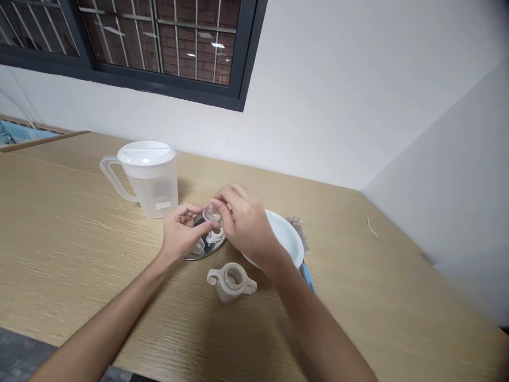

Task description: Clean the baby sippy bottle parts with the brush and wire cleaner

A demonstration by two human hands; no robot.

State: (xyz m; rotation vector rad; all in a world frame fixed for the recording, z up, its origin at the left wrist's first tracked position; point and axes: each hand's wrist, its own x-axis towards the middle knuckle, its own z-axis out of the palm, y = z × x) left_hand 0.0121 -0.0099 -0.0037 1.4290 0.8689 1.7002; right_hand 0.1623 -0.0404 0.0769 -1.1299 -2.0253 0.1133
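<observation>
Head view. The left hand (177, 232) is closed in a pinch, thumb and fingers gripping a small clear cap (212, 214) by its edge. The right hand (248, 220) is also closed, its thumb and fingers gripping the same cap from the other side; it is slightly blurred. The cap is held between the two hands, above an oval metal tray (198, 258). Its finer shape cannot be made out.

On the tray lie a white ring-shaped part (215, 237) and, to its left, some clear pieces (198, 246); their number cannot be told, as the hands cover part of the tray.

A cup (228, 292) with two side handles stands upright on the table (167, 323), nearer the person than the tray, its round mouth uncovered. It is well apart from both hands. A white plate (283, 233) lies right of the tray, partly hidden by the right hand and forearm. Grey bristles (300, 229) show at its far right edge and a blue handle (308, 278) just beside its near right edge; whether they are joined is hidden.

A lidded plastic jug (153, 183) stands upright beyond the left hand, handle to the left. A thin pale strip (372, 227) lies at far right. A barred window (167, 42) is set in the wall behind.
</observation>
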